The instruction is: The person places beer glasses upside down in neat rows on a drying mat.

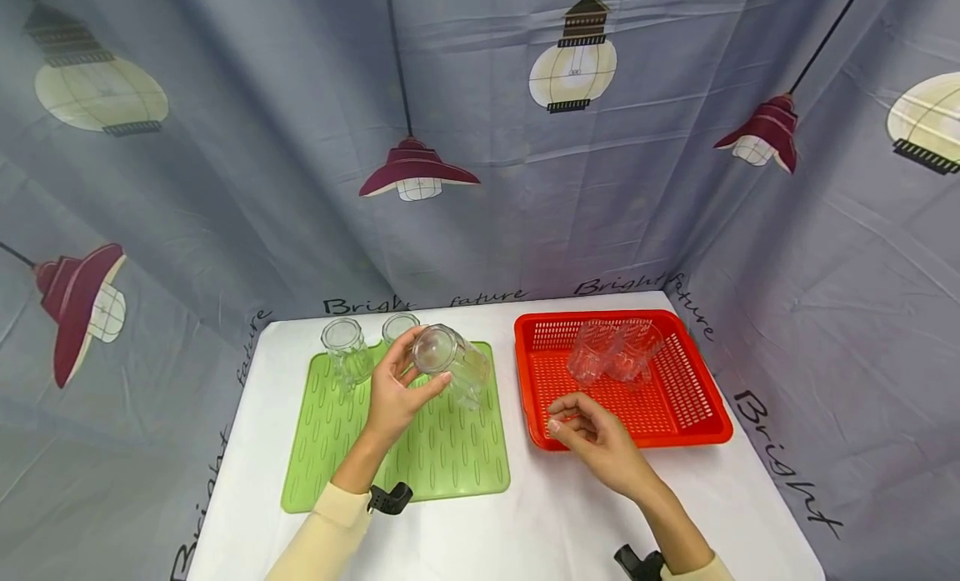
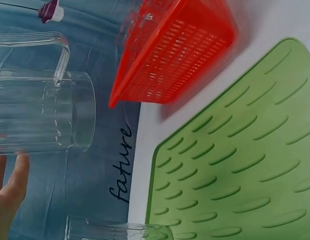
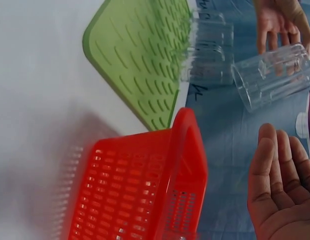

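Observation:
My left hand [image 1: 392, 396] grips a clear glass mug [image 1: 467, 371] between thumb and fingers, holding it tilted above the green drying mat [image 1: 420, 473]. The left wrist view shows its handle [image 2: 65, 56] and side at close range. Near the front left corner of the red basket [image 1: 622, 442], my right hand [image 1: 600, 448] holds nothing, its fingers loosely bent. That palm also shows in the right wrist view, below the raised mug [image 3: 274, 77] and apart from it.
Two clear glass mugs, one at the back left [image 1: 347, 352] and one beside it [image 1: 400, 324], stand along the mat's far edge. Inside the basket are more glass mugs [image 1: 595, 353]. A white table [image 1: 525, 514] carries everything, with grey printed curtains [image 1: 480, 231] behind and at the sides.

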Demonstrator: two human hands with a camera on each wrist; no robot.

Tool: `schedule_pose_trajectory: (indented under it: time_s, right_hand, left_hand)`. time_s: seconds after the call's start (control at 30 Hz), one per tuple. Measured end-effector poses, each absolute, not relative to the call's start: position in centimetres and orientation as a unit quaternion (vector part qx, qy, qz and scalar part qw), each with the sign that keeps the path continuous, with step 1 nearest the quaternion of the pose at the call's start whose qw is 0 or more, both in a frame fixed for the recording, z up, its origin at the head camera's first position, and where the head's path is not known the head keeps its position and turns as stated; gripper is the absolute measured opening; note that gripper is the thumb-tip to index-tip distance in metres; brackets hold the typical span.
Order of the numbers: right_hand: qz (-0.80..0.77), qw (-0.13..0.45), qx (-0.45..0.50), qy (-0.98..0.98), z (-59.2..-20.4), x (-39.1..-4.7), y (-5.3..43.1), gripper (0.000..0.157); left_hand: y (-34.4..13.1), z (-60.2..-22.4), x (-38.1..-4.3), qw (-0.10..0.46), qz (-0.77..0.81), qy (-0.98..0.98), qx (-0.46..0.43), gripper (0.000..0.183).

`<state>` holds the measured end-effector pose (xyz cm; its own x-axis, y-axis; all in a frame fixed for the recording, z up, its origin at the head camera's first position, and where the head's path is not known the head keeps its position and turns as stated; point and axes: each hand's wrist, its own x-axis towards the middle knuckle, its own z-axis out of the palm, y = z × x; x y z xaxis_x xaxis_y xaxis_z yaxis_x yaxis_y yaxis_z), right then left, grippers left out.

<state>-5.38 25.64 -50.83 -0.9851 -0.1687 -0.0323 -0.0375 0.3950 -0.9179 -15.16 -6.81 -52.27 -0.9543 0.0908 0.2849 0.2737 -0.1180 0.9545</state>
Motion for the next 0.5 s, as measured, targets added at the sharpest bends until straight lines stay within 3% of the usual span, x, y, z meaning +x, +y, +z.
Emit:
schedule_pose_trajectory:
  time_s: [0.5]
  right_hand:
    - [-0.548,0.057,-0.067,0.832,-51.0,-5.1,25.8,0.021]
  left_hand:
    - [-5.7,-53.7,-17.8,0.046,-0.705,-0.698,-0.115,0.078]
